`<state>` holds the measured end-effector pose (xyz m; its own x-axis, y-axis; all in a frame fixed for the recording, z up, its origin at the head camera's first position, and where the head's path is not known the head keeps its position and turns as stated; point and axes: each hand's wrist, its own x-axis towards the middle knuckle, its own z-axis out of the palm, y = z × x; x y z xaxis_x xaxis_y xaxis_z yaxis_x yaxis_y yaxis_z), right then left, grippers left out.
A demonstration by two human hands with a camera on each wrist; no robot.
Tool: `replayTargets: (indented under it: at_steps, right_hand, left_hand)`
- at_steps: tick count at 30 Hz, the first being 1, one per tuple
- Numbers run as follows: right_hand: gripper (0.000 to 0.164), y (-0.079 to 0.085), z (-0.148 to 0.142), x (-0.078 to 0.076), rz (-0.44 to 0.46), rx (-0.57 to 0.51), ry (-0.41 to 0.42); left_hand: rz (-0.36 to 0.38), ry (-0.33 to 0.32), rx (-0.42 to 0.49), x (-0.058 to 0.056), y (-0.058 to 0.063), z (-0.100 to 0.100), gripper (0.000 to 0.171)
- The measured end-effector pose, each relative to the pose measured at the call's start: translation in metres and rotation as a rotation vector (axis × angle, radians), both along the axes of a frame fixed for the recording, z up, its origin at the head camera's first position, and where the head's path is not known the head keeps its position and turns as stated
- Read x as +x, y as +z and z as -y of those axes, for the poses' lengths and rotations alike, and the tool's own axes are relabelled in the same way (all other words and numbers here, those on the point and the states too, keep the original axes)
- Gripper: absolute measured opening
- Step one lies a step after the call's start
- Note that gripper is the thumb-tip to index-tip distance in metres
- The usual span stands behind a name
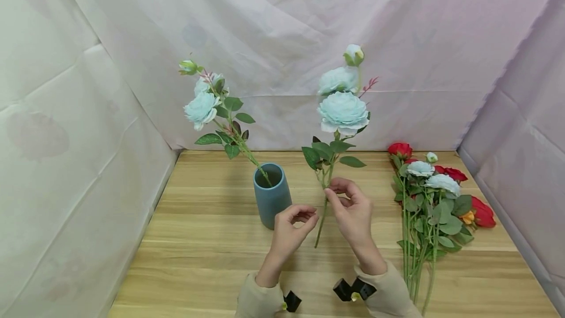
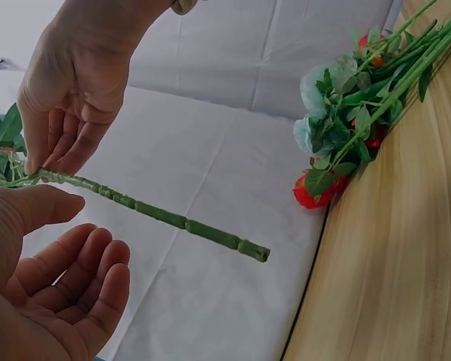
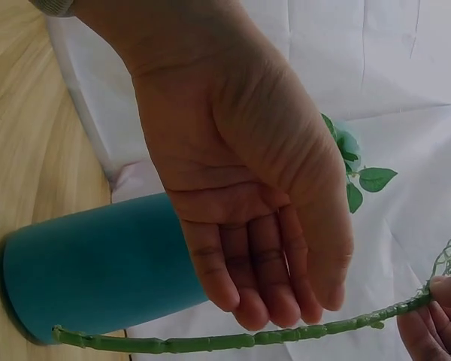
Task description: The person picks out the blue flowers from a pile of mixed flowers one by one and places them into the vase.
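My right hand pinches the green stem of an artificial pale-blue flower between thumb and fingers. The flower stands upright above the table, its bare stem end pointing down. Beside that stem, my left hand hovers with loosely bent fingers and nothing in them; the left wrist view shows its fingers apart from the stem. A blue-grey vase stands just behind the left hand. One similar pale-blue flower leans left out of the vase, its lower stem inside.
On the right of the wooden table lies a bunch of red and pale-blue flowers, stems toward the front. Light cloth hangs behind the table and at both sides.
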<state>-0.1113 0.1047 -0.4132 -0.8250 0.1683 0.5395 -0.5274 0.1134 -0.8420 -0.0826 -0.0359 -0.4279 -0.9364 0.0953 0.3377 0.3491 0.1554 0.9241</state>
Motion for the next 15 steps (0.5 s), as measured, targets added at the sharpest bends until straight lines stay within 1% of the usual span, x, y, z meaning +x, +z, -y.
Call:
replayTargets:
  at_steps: [4, 11, 15]
  right_hand:
    - [0.014, 0.0006, 0.0031, 0.0005, 0.002, 0.003, 0.010]
    - [0.015, 0.0007, 0.0069, 0.0012, 0.005, -0.009, 0.024]
    - [0.015, 0.0005, 0.0080, 0.0021, 0.001, -0.008, 0.032]
  left_hand:
    - [0.004, -0.011, -0.004, 0.0001, 0.0009, -0.0003, 0.011]
    - [0.040, -0.028, 0.012, -0.0003, 0.0020, -0.0014, 0.011]
    - [0.038, -0.029, 0.012, 0.0000, 0.0021, -0.0023, 0.010]
